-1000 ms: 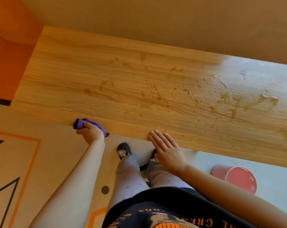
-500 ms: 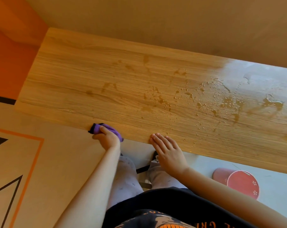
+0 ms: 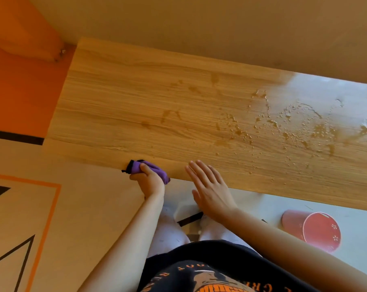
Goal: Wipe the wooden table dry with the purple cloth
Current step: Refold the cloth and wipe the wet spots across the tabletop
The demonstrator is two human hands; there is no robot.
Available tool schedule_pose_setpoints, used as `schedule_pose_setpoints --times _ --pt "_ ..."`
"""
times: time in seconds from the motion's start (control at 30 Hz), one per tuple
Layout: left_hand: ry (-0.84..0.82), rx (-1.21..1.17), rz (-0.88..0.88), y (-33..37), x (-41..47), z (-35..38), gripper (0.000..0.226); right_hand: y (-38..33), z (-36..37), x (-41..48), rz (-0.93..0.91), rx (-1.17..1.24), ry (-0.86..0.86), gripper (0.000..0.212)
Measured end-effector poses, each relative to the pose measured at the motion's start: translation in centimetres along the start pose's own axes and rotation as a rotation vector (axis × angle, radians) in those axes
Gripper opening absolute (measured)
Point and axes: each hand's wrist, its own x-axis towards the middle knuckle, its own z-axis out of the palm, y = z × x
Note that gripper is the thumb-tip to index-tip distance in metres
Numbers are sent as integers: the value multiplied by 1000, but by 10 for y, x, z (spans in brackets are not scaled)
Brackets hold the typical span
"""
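Note:
The wooden table [image 3: 136,98] stretches across the view, with water drops and puddles [image 3: 294,131] over its right half and faint damp marks in the middle. My left hand [image 3: 149,182] grips the bunched purple cloth [image 3: 155,168] against the table's near edge. My right hand [image 3: 210,188] lies flat and open, its fingers resting on the near edge just right of the cloth.
A red paper cup [image 3: 313,230] lies on its side on the grey floor under the table's near right edge. An orange wall [image 3: 16,81] bounds the left end of the table. My legs stand below the edge.
My left hand has slid the cloth rightwards along the near edge, closer to my right hand. The right hand stays on the edge.

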Motion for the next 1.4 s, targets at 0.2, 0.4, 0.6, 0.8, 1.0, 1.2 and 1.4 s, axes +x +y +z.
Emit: schedule_pose_setpoints --times 0.2,0.4,0.6,0.8,1.0,1.2,1.4 --pt "-101 -70 21 5 44 -45 52 -53 21 70 -31 0 -43 58" --pt "120 -23 90 64 147 -115 55 -50 26 65 -17 -105 -58 57" --pt "220 -121 45 80 164 -119 47 -69 30 62 56 -211 -128 71" --pt "77 -172 25 54 110 -86 47 -76 33 64 104 -232 -138 80" --pt "197 -139 105 70 177 -127 48 -81 37 60 97 -231 -136 79" --pt "221 95 404 86 219 -166 39 -78 32 64 121 -225 -150 84" --pt "225 63 670 97 208 -204 37 -85 22 69 174 -147 -115 78"
